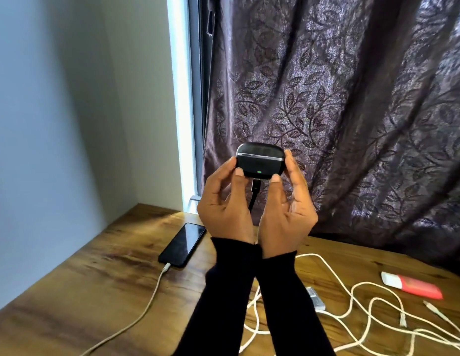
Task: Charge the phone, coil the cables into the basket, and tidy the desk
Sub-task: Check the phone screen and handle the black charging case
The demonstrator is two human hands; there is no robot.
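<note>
Two hands, my left (225, 201) and right (288, 201), pinch the earbud case (259, 160) in a closed grip; its black cable (254, 194) below could tug it loose.

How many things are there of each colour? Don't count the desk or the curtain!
Black: 3, the phone, the earbud case held up by both hands, and the black cable plugged into it.
White: cables, too tangled to count.
Red and white: 1, a small gadget.
Silver: 1, a block.
Total: 5, plus the white cables.
</note>
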